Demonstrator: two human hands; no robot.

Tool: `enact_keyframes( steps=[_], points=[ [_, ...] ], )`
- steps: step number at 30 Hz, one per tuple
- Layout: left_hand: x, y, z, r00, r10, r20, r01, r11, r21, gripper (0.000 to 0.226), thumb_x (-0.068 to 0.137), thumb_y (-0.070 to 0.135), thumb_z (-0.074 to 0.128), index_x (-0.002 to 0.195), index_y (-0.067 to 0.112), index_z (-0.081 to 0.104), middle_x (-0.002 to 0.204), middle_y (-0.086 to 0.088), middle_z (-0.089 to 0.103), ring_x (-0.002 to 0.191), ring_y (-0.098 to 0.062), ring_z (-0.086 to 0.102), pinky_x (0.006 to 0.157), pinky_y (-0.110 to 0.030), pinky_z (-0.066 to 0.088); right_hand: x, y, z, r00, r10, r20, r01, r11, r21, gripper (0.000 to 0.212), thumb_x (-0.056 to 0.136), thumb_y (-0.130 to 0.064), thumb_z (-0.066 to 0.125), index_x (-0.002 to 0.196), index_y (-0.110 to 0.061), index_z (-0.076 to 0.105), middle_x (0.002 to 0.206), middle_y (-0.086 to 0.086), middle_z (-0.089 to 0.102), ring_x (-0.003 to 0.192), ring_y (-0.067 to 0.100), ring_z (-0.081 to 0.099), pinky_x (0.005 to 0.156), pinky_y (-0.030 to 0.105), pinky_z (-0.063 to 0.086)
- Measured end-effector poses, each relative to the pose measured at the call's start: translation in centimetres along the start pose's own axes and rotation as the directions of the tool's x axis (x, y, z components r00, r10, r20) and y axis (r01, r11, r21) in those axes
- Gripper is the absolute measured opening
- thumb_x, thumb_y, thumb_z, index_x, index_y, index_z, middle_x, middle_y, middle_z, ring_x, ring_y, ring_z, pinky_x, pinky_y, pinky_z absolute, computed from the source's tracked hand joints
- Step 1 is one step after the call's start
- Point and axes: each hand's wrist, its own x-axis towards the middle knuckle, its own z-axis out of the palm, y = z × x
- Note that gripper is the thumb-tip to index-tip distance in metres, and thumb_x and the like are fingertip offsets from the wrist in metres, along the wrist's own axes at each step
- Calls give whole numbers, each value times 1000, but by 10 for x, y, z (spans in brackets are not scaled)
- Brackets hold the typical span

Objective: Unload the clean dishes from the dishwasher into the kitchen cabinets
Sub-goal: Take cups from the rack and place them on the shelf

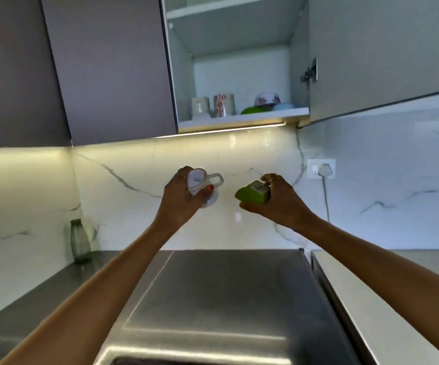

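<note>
My left hand grips a white mug held upside down, its base and handle facing me. A green cup, also tipped with its base toward me, is held in my right hand. Both hands are raised in front of the marble backsplash, below the open wall cabinet. On the cabinet's lowest shelf stand a white mug, a flower-patterned mug, a green dish, a patterned bowl and a pale blue bowl.
The cabinet door stands open at the right, its lower edge above my right hand. A glass bottle stands on the counter at the left. A steel surface lies below my arms. A wall socket with a plugged cable is at the right.
</note>
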Motion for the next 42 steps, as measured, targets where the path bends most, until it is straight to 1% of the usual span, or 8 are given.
enact_keyframes(
  steps=[6,11,23,25,28,31,35,42],
  points=[
    [74,-42,-21,988,-99,116,103,994,-35,37,86,21,68,120,11,56,109,1,58,97,-12,53,79,-19,39,82,-25,6,998,-47,-38,44,996,-79,67,68,-42,81,119,-7,56,113,8,59,92,9,51,74,18,39],
    [113,-65,-28,971,-87,221,115,986,-117,33,86,14,67,117,10,56,107,-2,57,101,-20,55,86,-34,48,139,-38,-2,997,-48,-55,45,997,-55,59,67,-42,81,115,-13,62,108,1,65,97,14,59,75,20,42],
    [206,-98,-30,919,-37,393,143,960,-243,44,85,24,65,127,16,55,119,-5,61,108,-19,60,83,-27,55,267,-50,-23,988,-155,-14,155,988,-29,51,77,-32,77,123,-18,59,109,-5,64,83,-4,55,62,-1,41],
    [219,-106,-27,906,-31,423,145,960,-239,46,84,26,65,129,17,54,118,-5,62,107,-18,61,83,-27,56,294,-50,-25,984,-180,5,180,984,-6,50,77,-28,77,122,-14,60,114,-2,65,93,5,60,76,5,47],
    [236,-118,-20,900,-15,436,119,970,-213,41,88,19,63,128,16,54,118,-4,62,102,-14,62,71,-16,55,329,-43,-23,982,-177,66,177,984,4,52,76,-27,77,124,-16,61,120,1,64,109,18,60,98,33,49],
    [250,-133,-13,915,-20,402,95,981,-168,42,92,12,58,133,10,50,125,-9,58,111,-22,59,66,-9,52,354,-33,-18,978,-153,141,160,986,-37,49,76,-28,77,121,-17,64,118,-1,65,110,16,60,96,28,48],
    [256,-132,-6,928,-15,373,97,975,-201,40,86,27,63,125,20,56,114,-3,63,104,-17,62,77,-22,55,373,-22,-13,970,-109,217,121,992,-42,45,81,-29,73,122,-16,63,119,-2,65,106,12,59,90,18,45],
    [259,-129,-5,915,-12,404,93,979,-180,33,86,24,62,119,25,56,111,1,63,97,-11,62,71,-17,55,389,-18,-13,950,-4,313,34,996,-88,45,85,-30,68,127,-18,59,127,2,61,121,20,54,109,34,40]
  ],
)
